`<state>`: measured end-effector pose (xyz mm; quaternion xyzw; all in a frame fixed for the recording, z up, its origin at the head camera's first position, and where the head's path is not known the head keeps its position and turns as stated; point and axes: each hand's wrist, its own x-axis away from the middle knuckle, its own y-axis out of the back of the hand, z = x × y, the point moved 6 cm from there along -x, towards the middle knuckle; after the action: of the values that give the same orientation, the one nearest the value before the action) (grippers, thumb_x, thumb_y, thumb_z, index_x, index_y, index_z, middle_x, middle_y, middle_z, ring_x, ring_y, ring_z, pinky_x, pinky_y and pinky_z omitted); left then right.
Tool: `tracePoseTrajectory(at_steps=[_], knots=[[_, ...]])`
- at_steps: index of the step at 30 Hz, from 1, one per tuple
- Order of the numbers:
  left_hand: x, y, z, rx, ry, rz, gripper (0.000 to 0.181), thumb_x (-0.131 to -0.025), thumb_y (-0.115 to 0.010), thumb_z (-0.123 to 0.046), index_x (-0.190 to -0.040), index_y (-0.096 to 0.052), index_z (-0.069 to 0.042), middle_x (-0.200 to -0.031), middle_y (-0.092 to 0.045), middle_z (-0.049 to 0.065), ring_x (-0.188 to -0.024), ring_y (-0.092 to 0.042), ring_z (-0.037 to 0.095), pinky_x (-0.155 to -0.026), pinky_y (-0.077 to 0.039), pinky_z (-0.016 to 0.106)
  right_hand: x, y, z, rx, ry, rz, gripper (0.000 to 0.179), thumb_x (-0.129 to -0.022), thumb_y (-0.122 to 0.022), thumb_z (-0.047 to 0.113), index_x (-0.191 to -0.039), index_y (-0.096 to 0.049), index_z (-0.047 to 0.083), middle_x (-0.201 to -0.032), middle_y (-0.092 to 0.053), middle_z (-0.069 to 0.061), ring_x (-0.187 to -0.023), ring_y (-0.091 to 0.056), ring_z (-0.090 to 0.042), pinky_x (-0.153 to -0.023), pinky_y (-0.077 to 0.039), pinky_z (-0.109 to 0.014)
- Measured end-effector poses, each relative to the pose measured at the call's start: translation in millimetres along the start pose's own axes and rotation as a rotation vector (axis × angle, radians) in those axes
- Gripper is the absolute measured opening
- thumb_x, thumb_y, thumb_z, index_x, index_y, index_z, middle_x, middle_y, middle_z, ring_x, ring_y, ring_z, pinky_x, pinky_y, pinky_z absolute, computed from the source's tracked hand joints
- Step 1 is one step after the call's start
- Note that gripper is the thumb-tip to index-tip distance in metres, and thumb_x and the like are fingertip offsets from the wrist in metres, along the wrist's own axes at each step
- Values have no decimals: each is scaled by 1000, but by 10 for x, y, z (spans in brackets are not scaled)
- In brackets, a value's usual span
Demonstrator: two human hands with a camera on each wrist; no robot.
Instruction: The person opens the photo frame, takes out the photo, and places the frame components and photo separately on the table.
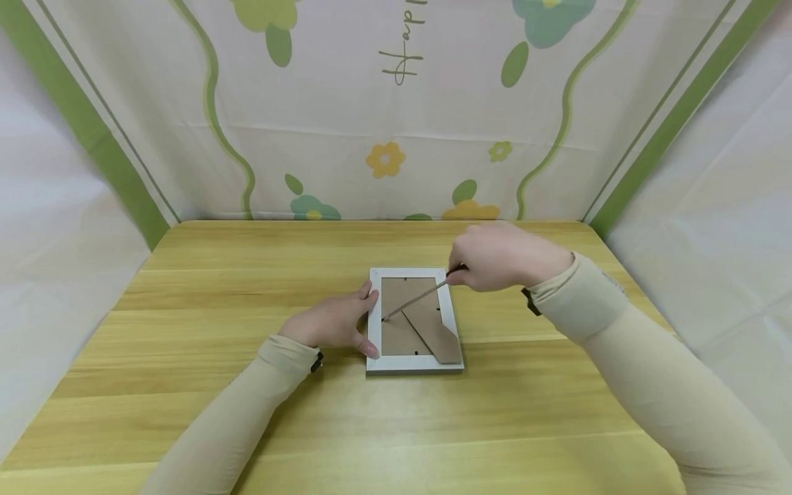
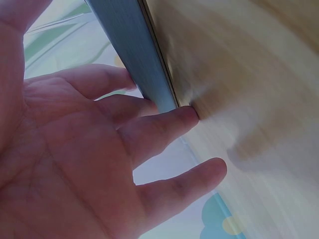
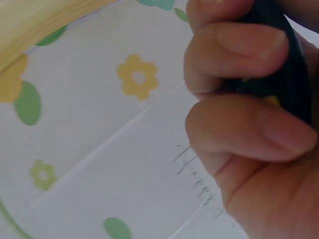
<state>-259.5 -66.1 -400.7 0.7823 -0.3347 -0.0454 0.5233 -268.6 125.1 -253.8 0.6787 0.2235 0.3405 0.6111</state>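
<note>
A white picture frame [image 1: 408, 363] lies back side up on the table, its brown backing board [image 1: 399, 289] showing. Small dark tabs line the board, and a brown stand leg [image 1: 442, 342] slants to the lower right corner. My left hand [image 1: 334, 321] rests on the left border with thumb and fingers spread. In the left wrist view its fairly straight fingers [image 2: 159, 132] touch the frame's side. Above the right border, my right hand [image 1: 495, 256] grips a screwdriver [image 1: 417, 298] by its dark handle [image 3: 294, 74]. The metal shaft's tip meets the board's left edge, at a tab.
The light wooden table [image 1: 185, 330] extends around the frame on all sides. A flowered cloth [image 1: 334, 103] hangs behind its far edge, and pale cloth walls [image 1: 711, 206] stand at left and right.
</note>
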Motion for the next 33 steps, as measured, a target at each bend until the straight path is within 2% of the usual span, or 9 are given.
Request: tracePoseTrajectory(at_steps=[6,9,17,20,24,33], knots=[[21,18,-14,11,-2,-2,114,-75,-82,-50,-157,-18,-3,-163,-1,16,-147,-17,29,-116,-26,41,223,-252,-228,-134,64,-75,14,-96,-67,24,-88,-77,20,-75,-65,14,-62,-54,-1,-68,-51,-34],[31,26,-31,15,-12,-5,113,-76,-82,-49,-157,-19,-2,-163,-2,18,-147,-17,31,-115,-26,42,331,-334,-323,-177,62,-129,12,-96,-67,24,-93,-78,19,-80,-67,14,-66,-56,0,-71,-52,-33],[29,20,-37,-14,-3,-13,113,-76,-81,-52,-156,-19,-1,-163,-3,18,-146,-20,30,-114,-29,41,526,-569,-457,-310,59,-160,14,-96,-68,25,-100,-76,14,-85,-67,10,-65,-55,-1,-62,-50,-27],[30,20,-50,-11,2,-14,113,-75,-81,-51,-156,-20,-2,-163,-4,18,-147,-20,30,-114,-28,42,562,-664,-477,-330,64,-201,21,-95,-70,23,-108,-76,9,-97,-72,4,-77,-63,-4,-67,-54,-28],[40,20,-63,-3,7,-16,114,-75,-82,-50,-157,-20,-2,-163,-4,18,-147,-19,30,-115,-27,42,593,-775,-497,-322,75,-265,24,-93,-71,23,-111,-76,8,-104,-73,1,-93,-68,-11,-78,-56,-34],[27,11,-54,19,10,-14,114,-75,-83,-49,-157,-19,-2,-163,-3,18,-147,-19,30,-114,-28,41,632,-1045,-561,-342,75,-302,30,-94,-69,31,-115,-76,10,-109,-73,0,-96,-69,-13,-78,-57,-35]])
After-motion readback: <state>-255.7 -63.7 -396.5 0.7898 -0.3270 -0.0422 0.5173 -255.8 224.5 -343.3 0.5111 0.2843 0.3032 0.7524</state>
